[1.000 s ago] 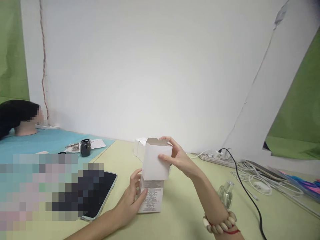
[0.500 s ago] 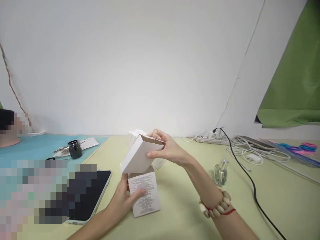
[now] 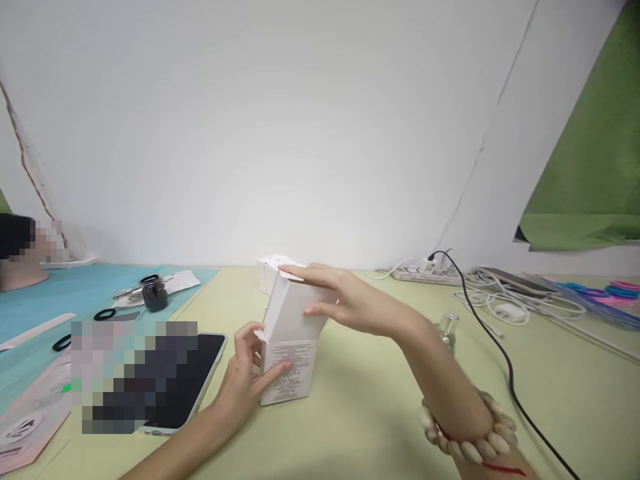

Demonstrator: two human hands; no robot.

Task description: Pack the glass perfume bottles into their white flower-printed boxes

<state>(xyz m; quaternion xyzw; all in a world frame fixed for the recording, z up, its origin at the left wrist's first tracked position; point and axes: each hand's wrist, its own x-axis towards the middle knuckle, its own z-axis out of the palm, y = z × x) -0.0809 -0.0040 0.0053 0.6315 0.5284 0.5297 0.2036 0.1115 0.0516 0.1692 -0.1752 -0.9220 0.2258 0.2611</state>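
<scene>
My left hand grips a white printed box that stands on the pale green table, thumb on its printed face. A plain white box sleeve sits tilted on top of that box, and my right hand holds it from above, fingers over its top edge. A bead bracelet and a red string circle my right wrist.
A phone lies left of the box. Behind it stands a small white carton. A glass perfume bottle is partly behind my right forearm. A power strip, white cables and a black cord lie right. A dark jar stands on the blue mat.
The white sleeve has come down from a lifted, tilted position onto the top of the printed box. My right hand followed it down; my left hand stayed on the printed box.
</scene>
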